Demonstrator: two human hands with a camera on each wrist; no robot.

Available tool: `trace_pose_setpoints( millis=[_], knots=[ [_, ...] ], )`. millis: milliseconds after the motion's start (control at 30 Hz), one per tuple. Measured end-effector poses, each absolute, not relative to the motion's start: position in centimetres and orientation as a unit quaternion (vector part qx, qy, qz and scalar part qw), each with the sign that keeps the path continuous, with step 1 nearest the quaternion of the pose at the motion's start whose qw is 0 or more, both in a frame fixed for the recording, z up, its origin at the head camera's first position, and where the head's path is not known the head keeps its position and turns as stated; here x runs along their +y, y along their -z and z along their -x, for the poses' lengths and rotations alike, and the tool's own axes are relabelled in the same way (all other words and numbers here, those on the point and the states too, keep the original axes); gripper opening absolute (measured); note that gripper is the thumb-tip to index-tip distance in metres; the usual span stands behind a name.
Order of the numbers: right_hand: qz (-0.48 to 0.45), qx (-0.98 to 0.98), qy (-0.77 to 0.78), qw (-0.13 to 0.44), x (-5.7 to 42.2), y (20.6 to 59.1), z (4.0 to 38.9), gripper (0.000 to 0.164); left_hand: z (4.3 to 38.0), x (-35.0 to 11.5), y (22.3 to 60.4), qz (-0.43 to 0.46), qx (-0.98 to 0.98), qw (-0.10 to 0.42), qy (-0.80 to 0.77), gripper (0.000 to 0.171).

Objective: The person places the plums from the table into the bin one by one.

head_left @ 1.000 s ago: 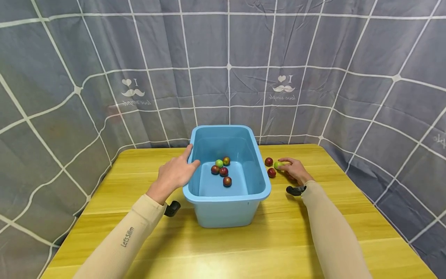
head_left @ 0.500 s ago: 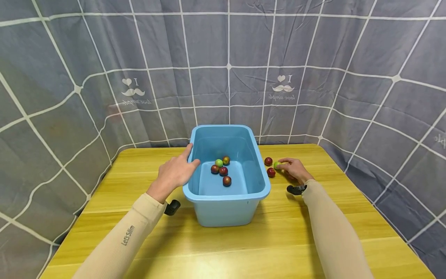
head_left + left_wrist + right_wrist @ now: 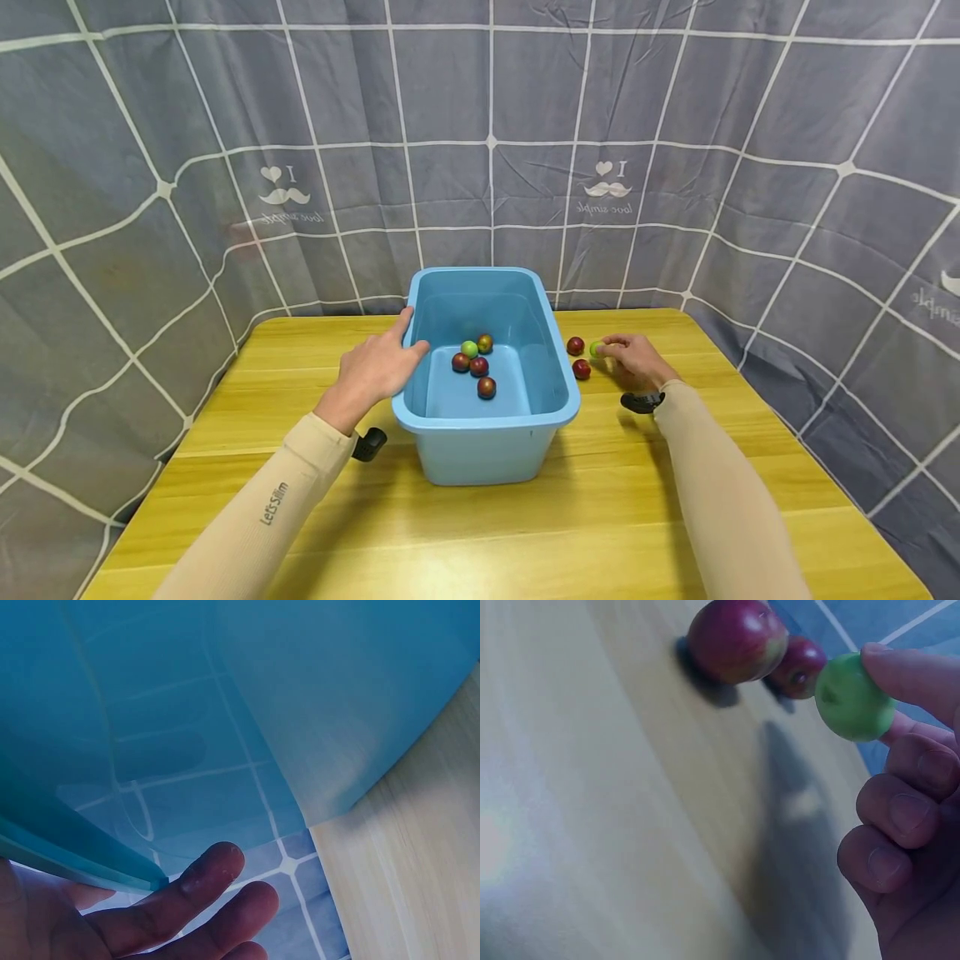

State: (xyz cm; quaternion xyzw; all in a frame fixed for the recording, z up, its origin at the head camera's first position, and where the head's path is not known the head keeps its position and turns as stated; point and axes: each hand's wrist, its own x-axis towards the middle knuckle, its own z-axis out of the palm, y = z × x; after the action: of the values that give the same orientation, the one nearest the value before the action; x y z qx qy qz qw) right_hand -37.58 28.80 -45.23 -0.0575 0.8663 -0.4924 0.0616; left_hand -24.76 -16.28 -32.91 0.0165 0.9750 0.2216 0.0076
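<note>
A light blue plastic tub (image 3: 480, 423) stands at the middle of the wooden table. My left hand (image 3: 377, 367) rests on its left rim, thumb over the edge; the left wrist view shows relaxed fingers (image 3: 244, 915) outside the wall. Right of the tub, my right hand (image 3: 633, 358) pinches a small green plum (image 3: 853, 697) between thumb and index finger, its other fingers folded in. Two dark red plums, one nearer (image 3: 581, 369) and one farther (image 3: 575, 346), lie between that hand and the tub. Inside the tub are several dark red plums (image 3: 486, 387) and a green one (image 3: 469, 349).
The yellow wooden table (image 3: 495, 542) reaches past both sides of the tub. A grey curtain (image 3: 450, 192) with white grid lines hangs behind and at both sides. Each wrist carries a black device, one left (image 3: 369, 444) and one right (image 3: 642, 402).
My right hand has raised the green plum slightly off the table, and its fingertips now pinch it more visibly. The left hand stays on the rim.
</note>
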Motion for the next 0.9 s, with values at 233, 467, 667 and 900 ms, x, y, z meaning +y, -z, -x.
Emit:
trace_pose_setpoints(
  millis=[233,467,667,900],
  knots=[
    [0.068,0.879,0.469,0.061,28.7,43.6,37.8,0.049,24.9,-16.4,32.9,-0.017,0.975,0.010,-0.221,0.074],
    [0.074,0.884,0.459,0.061,28.4,41.9,37.8,0.053,24.9,-16.4,32.8,-0.020,0.976,0.008,-0.218,0.074],
    [0.091,0.882,0.458,0.053,27.9,40.5,37.8,0.051,24.9,-16.4,32.8,-0.019,0.976,0.012,-0.218,0.074],
    [0.119,0.890,0.439,0.022,27.2,38.4,37.8,0.048,24.9,-16.4,32.7,-0.021,0.976,0.013,-0.214,0.075]
  ],
)
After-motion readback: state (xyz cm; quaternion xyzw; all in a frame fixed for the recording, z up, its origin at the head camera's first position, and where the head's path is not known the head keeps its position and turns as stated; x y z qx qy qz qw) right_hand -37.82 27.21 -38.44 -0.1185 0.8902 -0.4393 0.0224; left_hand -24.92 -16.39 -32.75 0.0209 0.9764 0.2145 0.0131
